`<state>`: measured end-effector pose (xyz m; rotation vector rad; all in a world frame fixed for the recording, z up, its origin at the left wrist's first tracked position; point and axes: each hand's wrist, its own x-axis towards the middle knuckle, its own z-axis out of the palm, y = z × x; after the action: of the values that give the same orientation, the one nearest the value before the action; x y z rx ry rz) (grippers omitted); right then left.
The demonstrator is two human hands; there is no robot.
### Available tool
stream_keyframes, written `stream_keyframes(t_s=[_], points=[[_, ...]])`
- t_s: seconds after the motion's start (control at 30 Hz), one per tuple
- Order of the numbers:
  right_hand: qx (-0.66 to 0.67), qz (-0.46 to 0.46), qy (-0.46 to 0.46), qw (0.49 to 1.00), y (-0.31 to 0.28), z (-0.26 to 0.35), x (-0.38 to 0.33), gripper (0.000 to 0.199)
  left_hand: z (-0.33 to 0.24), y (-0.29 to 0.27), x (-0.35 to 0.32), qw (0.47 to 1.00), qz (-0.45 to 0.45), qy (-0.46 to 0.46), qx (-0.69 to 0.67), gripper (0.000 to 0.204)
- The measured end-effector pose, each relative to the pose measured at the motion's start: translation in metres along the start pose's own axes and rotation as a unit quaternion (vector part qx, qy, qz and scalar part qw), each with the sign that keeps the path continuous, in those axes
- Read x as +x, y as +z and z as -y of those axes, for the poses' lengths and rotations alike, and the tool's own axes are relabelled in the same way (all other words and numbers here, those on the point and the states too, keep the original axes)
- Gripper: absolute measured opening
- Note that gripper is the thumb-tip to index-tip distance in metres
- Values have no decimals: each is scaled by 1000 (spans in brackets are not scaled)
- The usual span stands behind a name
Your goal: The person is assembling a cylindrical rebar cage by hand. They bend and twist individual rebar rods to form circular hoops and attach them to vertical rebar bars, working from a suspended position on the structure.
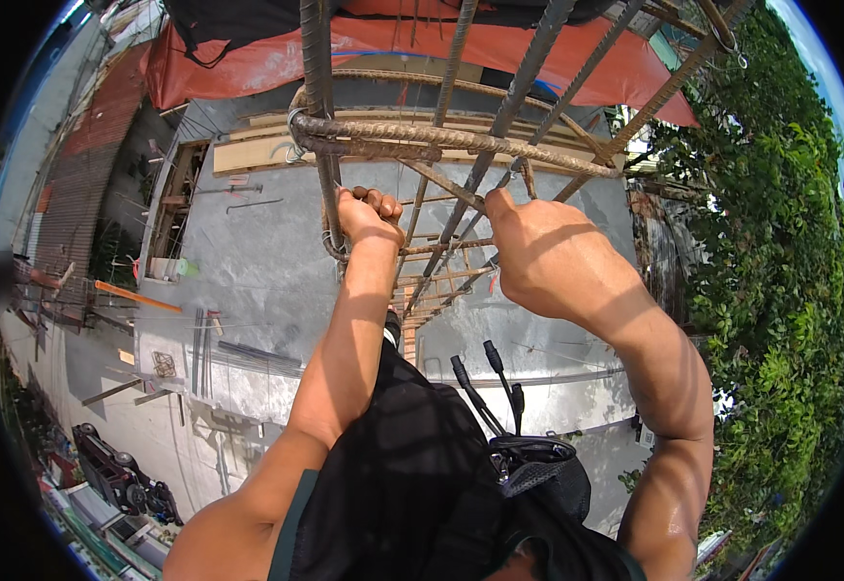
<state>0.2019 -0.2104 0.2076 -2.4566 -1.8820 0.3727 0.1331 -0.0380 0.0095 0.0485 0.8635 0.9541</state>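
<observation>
Wire tie (293, 126) at rebar stirrup's (461, 137) left corner looks done, rest unclear; below stirrup, left hand (370, 217) has fingers curled together, right hand's (557, 254) hidden, can't tell.

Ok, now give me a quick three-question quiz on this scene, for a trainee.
1. True or false: the left hand has its fingers curled.
2. Which are closest to the right hand: A) the tree leaves, B) the steel bars, C) the wooden planks?
3. Fill in: the red sheet hangs near the ____ edge of the picture.

Key: 1. True. 2. B. 3. top.
</observation>
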Motion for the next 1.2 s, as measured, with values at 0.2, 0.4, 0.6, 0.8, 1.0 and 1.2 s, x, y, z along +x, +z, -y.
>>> stream_keyframes(t_s=[0.2,0.4,0.6,0.8,1.0,1.2], points=[[-17,132,7,991,-29,-7,21,22,1,-2,5,999,-12,28,-13,31],[65,211,45,974,-37,-5,31,21,1,-4,1,998,0,9,-57,22],[208,301,92,926,-35,-11,33,16,6,-1,1,994,59,25,-90,21],[292,318,101,896,-31,-19,42,14,12,4,10,995,20,49,82,19],[245,326,88,909,-37,-15,43,22,20,17,27,996,-30,79,-6,18],[231,317,84,916,-36,-19,40,15,27,19,30,992,45,75,-87,16]])
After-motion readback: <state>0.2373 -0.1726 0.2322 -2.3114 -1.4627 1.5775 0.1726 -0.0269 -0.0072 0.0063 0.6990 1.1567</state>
